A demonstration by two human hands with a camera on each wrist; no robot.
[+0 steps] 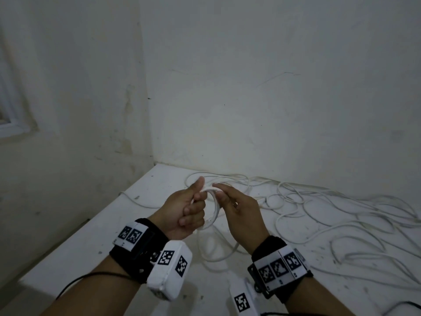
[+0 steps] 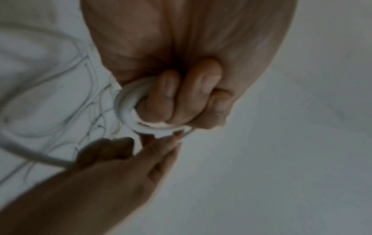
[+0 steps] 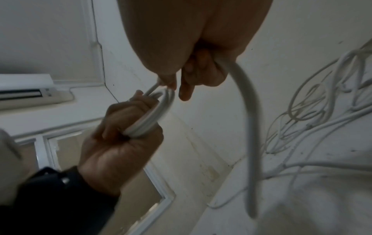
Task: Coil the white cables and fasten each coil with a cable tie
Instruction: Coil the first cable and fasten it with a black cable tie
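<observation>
- White cable coil is held above the desk, gripped in the left hand.
- Right hand pinches the coil's top.
- Loose cables sprawl over the desk beside white walls.

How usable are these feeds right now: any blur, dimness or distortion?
Head view: dim, but coil and both hands readable, edges bowed. Left wrist view: heavily blurred, left hand soft. Right wrist view: the trailing cable is smeared; left hand's grip sharper.

Smooth, matt white plastic-sheathed cables lie on a scuffed, speckled white table.
</observation>
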